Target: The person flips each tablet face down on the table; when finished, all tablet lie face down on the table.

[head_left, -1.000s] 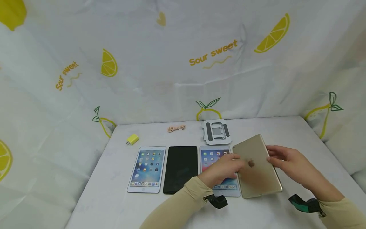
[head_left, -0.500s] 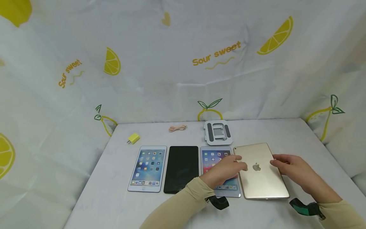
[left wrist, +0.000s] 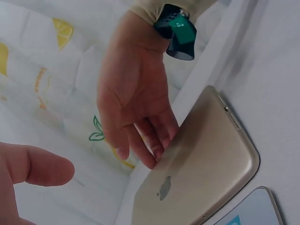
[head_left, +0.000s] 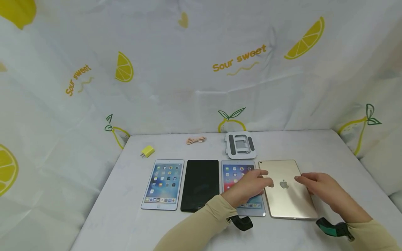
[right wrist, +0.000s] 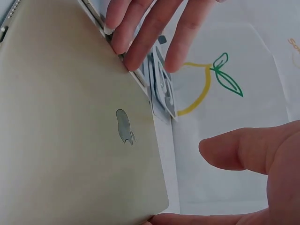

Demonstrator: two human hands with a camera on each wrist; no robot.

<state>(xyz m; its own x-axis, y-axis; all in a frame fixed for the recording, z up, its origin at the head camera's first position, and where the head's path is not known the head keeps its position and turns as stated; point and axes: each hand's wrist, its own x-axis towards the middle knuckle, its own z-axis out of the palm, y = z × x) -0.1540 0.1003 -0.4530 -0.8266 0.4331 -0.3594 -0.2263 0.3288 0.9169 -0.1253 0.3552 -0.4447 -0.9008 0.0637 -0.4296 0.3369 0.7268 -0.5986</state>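
A gold tablet (head_left: 292, 200) lies face down on the white-covered table, its apple logo showing. My left hand (head_left: 251, 184) reaches across a white tablet (head_left: 230, 176) with a lit-looking home screen and has its fingers at the gold tablet's left edge. At the opposite edge is my right hand (head_left: 320, 190), fingertips along the side. In the left wrist view, the right hand (left wrist: 133, 84) has loosely bent fingers at the rim, with its thumb lifted off. The right wrist view shows the left hand's fingers (right wrist: 154, 30) extended against the edge.
Left of these lie a black tablet (head_left: 201, 184) and another white tablet (head_left: 163, 183), in one row. Behind the row sit a folded grey stand (head_left: 240, 144), a coiled pink cable (head_left: 196, 140) and a yellow charger plug (head_left: 148, 151). A lemon-print cloth (head_left: 176, 90) hangs behind the table.
The gold tablet, tilted up on its right side one second ago, has come down flat. My right hand has lowered with it and loosened; the left hand has shifted slightly right.
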